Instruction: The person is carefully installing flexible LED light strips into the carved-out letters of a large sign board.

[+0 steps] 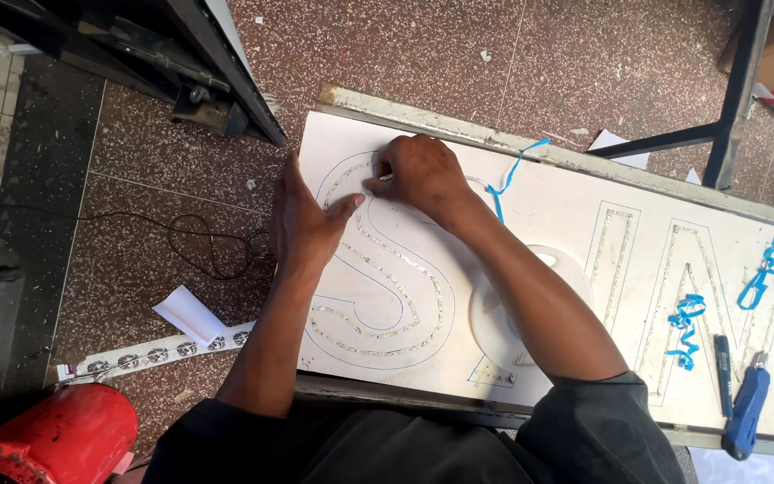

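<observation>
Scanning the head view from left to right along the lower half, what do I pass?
Red cylinder → folded white paper → left hand → S-shaped outline on the white board → white round disc → blue curled strips → dark pen → blue utility knife.

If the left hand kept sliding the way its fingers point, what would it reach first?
The left hand lies flat on the white board, fingers pointing toward its far edge. It would probably cross the outlined S shape first, then meet the metal frame rail along that edge; the right hand sits just beside that line.
</observation>
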